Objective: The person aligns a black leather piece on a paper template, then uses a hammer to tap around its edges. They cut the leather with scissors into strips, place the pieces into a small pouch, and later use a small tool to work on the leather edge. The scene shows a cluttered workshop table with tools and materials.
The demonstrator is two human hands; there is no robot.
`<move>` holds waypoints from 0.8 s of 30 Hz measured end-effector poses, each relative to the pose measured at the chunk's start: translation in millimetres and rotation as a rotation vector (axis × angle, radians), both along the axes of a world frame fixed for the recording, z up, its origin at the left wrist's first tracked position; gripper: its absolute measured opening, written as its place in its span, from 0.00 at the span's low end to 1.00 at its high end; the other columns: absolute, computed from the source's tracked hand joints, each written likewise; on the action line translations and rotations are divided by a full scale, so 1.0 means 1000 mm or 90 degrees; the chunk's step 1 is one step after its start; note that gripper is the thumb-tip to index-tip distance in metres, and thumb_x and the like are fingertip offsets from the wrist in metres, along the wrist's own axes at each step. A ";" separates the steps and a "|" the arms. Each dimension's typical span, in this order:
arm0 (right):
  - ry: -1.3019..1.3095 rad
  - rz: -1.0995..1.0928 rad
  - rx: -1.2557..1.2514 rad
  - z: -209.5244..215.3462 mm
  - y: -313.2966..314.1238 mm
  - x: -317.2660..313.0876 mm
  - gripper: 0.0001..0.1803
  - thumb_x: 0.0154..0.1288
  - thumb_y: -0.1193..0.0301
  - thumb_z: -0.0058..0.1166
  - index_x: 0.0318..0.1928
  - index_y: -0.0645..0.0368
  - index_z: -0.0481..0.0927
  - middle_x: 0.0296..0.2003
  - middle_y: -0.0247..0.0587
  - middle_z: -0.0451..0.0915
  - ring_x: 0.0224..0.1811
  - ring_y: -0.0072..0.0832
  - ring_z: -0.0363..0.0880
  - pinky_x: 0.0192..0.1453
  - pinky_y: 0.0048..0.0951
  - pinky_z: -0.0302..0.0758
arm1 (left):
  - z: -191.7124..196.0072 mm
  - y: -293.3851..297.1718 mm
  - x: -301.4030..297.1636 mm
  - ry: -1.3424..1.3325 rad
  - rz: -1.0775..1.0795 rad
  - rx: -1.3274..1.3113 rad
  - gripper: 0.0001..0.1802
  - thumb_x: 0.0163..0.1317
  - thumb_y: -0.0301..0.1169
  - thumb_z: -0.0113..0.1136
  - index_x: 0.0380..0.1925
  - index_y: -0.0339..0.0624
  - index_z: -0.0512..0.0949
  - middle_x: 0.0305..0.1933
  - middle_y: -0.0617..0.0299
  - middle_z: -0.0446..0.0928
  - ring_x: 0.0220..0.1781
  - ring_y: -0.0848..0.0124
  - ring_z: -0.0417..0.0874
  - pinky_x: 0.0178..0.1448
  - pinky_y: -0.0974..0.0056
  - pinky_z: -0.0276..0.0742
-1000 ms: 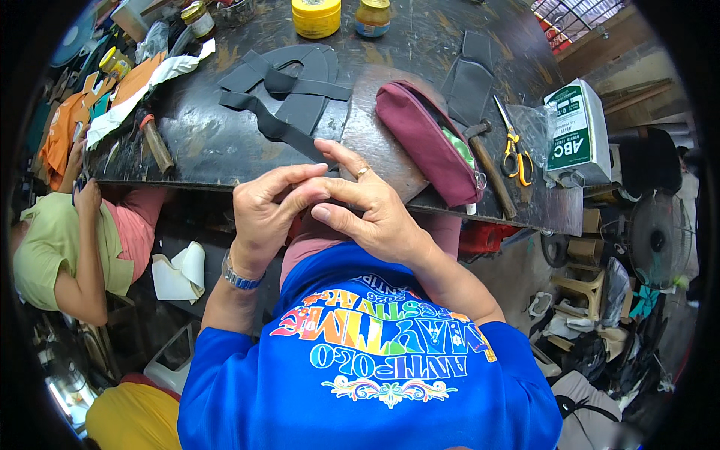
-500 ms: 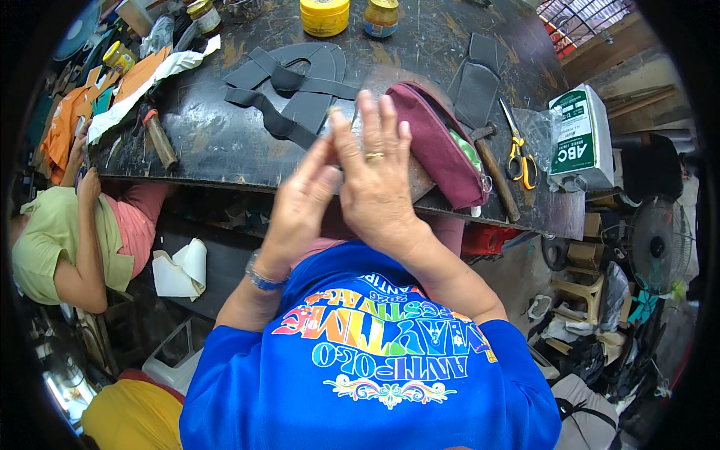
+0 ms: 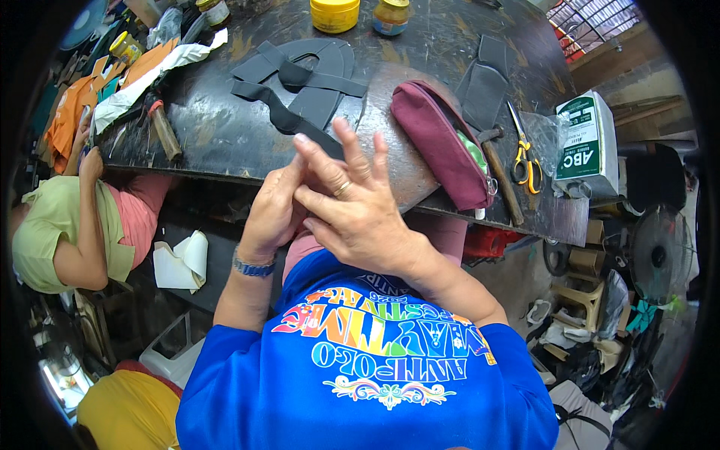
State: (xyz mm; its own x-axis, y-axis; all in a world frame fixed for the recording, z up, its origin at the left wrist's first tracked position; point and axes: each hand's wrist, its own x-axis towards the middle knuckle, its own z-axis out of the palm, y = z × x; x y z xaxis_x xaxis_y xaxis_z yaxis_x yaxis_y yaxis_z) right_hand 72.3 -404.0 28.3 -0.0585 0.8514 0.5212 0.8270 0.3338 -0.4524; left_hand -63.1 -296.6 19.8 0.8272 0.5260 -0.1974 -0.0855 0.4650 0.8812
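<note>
Touching each other, left hand (image 3: 271, 217) half open, right hand (image 3: 365, 225) spread, both hands seem empty

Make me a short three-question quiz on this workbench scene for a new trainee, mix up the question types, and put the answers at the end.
1. What lies between the maroon zip pouch and the scissors? A) a yellow tub; B) a hammer; C) an electric fan.
2. True or false: the pouch is zipped fully shut.
3. Where does the person wear the metal band, and where the gold ring?

Key:
1. B.
2. False; it gapes open, with something green showing inside.
3. The band is on the wrist of the left hand; the ring is on a finger of the right hand.
</note>
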 end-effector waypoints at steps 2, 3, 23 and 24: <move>0.056 0.026 -0.015 0.005 -0.003 0.014 0.15 0.59 0.57 0.65 0.46 0.43 0.89 0.77 0.44 0.60 0.83 0.55 0.36 0.75 0.74 0.24 | 0.008 -0.003 -0.011 -0.085 -0.085 0.003 0.32 0.81 0.47 0.39 0.61 0.23 0.72 0.53 0.42 0.82 0.51 0.61 0.87 0.54 0.62 0.85; 0.102 0.042 -0.038 0.005 -0.004 0.021 0.13 0.61 0.57 0.65 0.45 0.42 0.90 0.76 0.44 0.61 0.83 0.54 0.34 0.76 0.72 0.23 | 0.010 -0.008 -0.014 -0.053 -0.081 0.046 0.34 0.81 0.48 0.40 0.63 0.22 0.70 0.52 0.42 0.82 0.50 0.62 0.87 0.53 0.62 0.85; 0.581 0.126 -0.226 -0.017 -0.004 0.016 0.22 0.70 0.56 0.60 0.59 0.52 0.84 0.72 0.59 0.64 0.80 0.50 0.49 0.79 0.51 0.50 | 0.005 -0.012 -0.024 0.161 0.180 0.447 0.11 0.61 0.21 0.70 0.44 0.32 0.86 0.40 0.59 0.86 0.39 0.77 0.86 0.43 0.73 0.83; 0.590 0.123 -0.240 -0.016 -0.004 0.015 0.22 0.71 0.57 0.60 0.60 0.53 0.84 0.72 0.58 0.65 0.80 0.48 0.50 0.79 0.49 0.53 | 0.005 -0.012 -0.024 0.135 0.181 0.414 0.11 0.62 0.21 0.70 0.45 0.33 0.86 0.41 0.58 0.86 0.39 0.76 0.85 0.43 0.72 0.83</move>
State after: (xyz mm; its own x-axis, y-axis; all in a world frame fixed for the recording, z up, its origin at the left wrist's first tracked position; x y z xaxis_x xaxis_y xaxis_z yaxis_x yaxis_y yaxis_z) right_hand 87.6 -407.6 12.1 0.0773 0.9884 0.1307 0.0451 0.1275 -0.9908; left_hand -86.9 -308.4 24.4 0.6204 0.7794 0.0871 0.0775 -0.1714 0.9822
